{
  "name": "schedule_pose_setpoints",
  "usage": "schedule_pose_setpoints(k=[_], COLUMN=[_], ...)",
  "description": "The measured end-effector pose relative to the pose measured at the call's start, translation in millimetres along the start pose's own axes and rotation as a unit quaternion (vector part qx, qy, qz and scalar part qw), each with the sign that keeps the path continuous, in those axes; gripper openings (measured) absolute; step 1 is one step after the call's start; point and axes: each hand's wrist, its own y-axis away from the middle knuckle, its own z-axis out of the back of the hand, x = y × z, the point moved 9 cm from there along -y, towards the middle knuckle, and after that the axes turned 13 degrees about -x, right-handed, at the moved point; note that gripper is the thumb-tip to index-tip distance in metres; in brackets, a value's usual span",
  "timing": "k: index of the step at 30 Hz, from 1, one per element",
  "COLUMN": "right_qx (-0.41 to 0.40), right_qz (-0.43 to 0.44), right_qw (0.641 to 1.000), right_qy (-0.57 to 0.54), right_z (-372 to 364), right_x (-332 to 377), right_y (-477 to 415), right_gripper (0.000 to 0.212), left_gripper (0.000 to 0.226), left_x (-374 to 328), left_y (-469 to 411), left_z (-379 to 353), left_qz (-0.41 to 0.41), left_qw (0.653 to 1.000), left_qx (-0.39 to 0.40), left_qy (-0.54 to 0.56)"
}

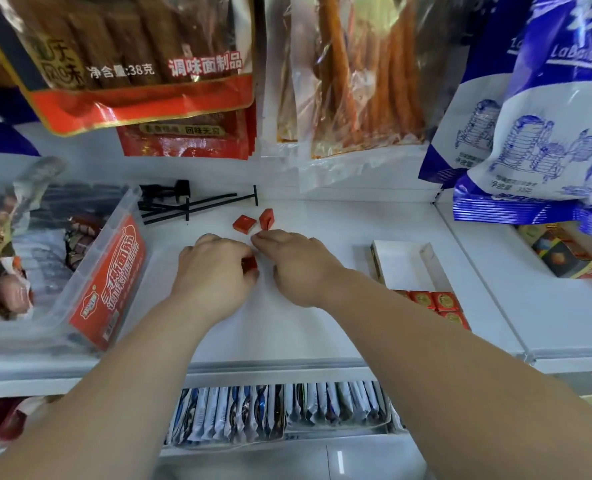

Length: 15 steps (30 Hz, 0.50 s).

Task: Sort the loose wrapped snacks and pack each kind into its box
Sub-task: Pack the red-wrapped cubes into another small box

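While your left grip curls palm-down on the white shelf, its fingers and thumb close tightly round a small red wrapped snack. Only a corner of that snack shows, at the thumb side. Your right grip lies just right of it, palm down and much wider. Its fingers reach out nearly straight toward the far left, and their tips almost meet the left fingers. You cannot tell from this view whether those tips touch the shelf.

Just beyond both sets of fingertips, two more loose red snacks sit on the shelf. One lies flat and the other stands on edge just to its right. They lie close together and apart from your hands.

To the right, well apart from the loose pieces, an open white box lies with its length running near to far. Packed red snacks with gold labels fill its near end, and the far part shows bare white.

On the left a clear plastic bin with a red label holds mixed wrapped snacks. Black display hooks lie at the far side of the shelf. Snack packets and blue-and-white bags hang above.
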Motion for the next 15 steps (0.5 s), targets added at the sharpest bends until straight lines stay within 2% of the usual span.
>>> schedule_pose_setpoints(k=[3,6,9,12,15], right_qx=[-0.022,-0.040,-0.043,-0.080,-0.114], right_qz=[-0.008,-0.029,-0.015,-0.006,-0.010], right_qw=[0.999,0.998,0.999,0.996,0.993], right_qy=[-0.039,-0.036,0.018,0.032,0.018], right_z=[4.8,19.7,28.8,31.6,32.7], right_x=[-6.7,-14.8,-14.1,-10.4,-12.4], right_y=[12.6,33.8,63.3,93.2,112.8], right_gripper=[0.052,0.033,0.028,0.020,0.016], left_gripper=[0.012,0.014,0.015,0.017,0.030], left_x=[-9.2,-21.3,-34.0,-50.7,-57.9], left_y=[0.7,3.7,9.0,17.1,24.2], left_z=[-3.2,-4.2,-4.6,-6.1,-7.6], left_qz=[-0.011,-0.042,-0.079,-0.114,-0.088], left_qw=[0.999,0.999,0.996,0.993,0.992], left_qx=[0.005,0.006,0.000,0.021,0.055], left_qy=[0.034,0.028,0.029,0.028,0.071])
